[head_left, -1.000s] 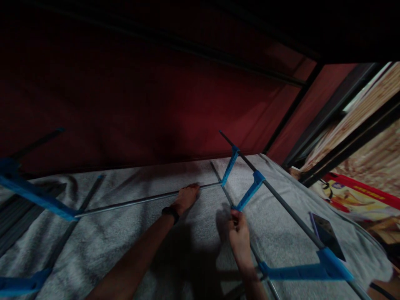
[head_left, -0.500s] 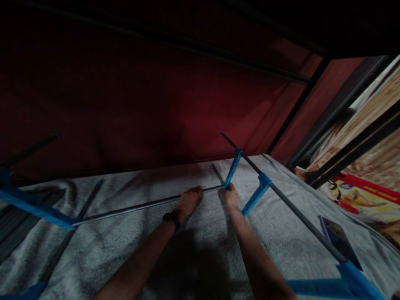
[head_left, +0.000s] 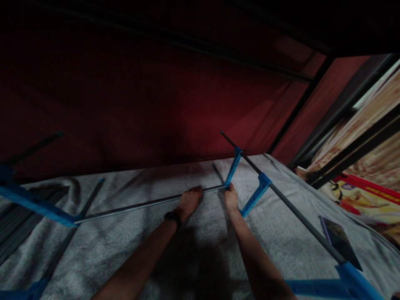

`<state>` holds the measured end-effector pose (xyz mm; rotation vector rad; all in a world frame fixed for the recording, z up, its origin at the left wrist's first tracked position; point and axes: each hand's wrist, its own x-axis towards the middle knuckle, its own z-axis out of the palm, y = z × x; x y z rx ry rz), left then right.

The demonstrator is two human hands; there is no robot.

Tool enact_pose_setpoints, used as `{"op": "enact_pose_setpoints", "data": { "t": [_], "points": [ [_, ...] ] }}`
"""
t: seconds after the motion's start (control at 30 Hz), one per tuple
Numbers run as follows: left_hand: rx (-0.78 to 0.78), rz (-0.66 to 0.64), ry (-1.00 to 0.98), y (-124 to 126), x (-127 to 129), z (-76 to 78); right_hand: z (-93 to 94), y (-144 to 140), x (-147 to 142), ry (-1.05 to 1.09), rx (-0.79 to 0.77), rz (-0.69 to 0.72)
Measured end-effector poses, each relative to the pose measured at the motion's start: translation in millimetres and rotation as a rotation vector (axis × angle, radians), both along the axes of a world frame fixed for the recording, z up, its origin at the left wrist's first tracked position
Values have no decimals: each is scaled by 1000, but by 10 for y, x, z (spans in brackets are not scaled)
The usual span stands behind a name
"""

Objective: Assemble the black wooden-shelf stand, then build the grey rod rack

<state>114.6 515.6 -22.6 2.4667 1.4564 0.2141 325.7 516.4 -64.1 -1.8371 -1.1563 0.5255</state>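
The left grip (head_left: 189, 200), closed around the slim grey metal crossbar (head_left: 131, 207), conceals a stretch of it. Toward the grey fleecy blanket's (head_left: 278, 237) far edge, the right grip (head_left: 230, 196) covers the lower end of a blue plastic bracket (head_left: 234, 166); how its fingers close, and whether the joint is seated, cannot be told. The blanket's near edge falls outside the view. At its left, a dark grey ribbed bundle (head_left: 25, 221) is cut off. Beyond the right edge, lettering on a red-and-yellow printed panel (head_left: 368, 196) is too blurred to read.
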Motion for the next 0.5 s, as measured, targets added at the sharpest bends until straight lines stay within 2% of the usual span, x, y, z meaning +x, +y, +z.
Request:
{"op": "enact_pose_setpoints", "data": {
  "t": [0.17,0.27,0.4,0.5],
  "points": [
    [23,1,-5,-47,-15,80,106,-42,-25,69,55,-1],
    [88,15,-41,-139,-57,114,191,-255,-179,68,91,-11],
    [197,52,-135,-395,-133,73,223,-919,-410,66,113,14],
    [198,53,-221,-661,-185,-21,186,-1499,-407,19,111,64]
  ]
}}
